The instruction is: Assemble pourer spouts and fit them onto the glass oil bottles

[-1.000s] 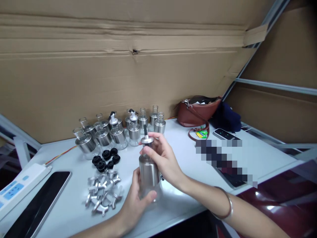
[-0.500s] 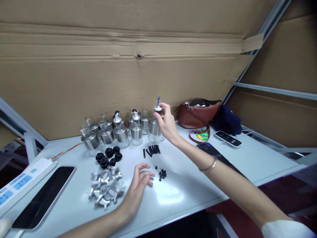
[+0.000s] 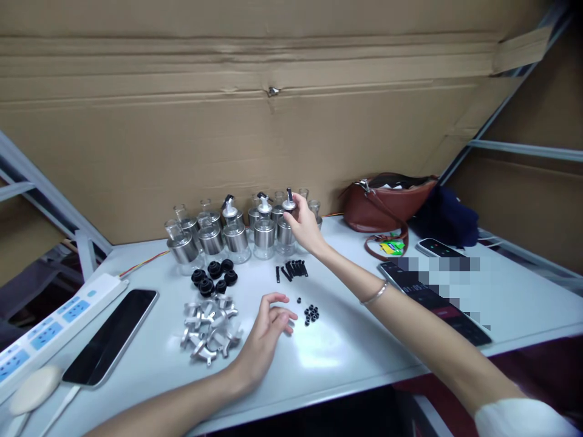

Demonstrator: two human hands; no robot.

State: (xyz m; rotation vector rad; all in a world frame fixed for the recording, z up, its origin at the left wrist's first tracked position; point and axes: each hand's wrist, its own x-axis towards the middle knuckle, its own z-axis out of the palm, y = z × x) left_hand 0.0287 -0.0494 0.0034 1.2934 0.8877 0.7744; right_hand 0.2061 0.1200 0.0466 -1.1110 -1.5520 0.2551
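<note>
My right hand [image 3: 306,223] pinches the silver-and-black pourer spout [image 3: 288,204] that sits at the mouth of a glass bottle with a steel band [image 3: 285,232]. Its thumb and fingers close around the spout's silver cap. On the tabletop, my left hand [image 3: 268,325] rests with its fingers apart and loosely curled, holding nothing. Close to its fingertips lie several tiny black rings [image 3: 311,314]. Left of that hand is a pile of silver spout parts [image 3: 212,328]. Black rubber stoppers [image 3: 214,278] and thin black levers [image 3: 295,269] lie in front of the bottles.
More banded glass bottles [image 3: 210,240] stand in rows along the cardboard wall [image 3: 218,145], some with spouts. A brown handbag [image 3: 387,206] is at the back right. Phones [image 3: 112,340] and a white power strip [image 3: 59,321] lie at the left; another dark phone [image 3: 432,303] is at the right.
My right hand has brought the spout lower and left, and the bottle under it now stands closer to its neighbour. My left hand stays by the rings. The camera view has shifted.
</note>
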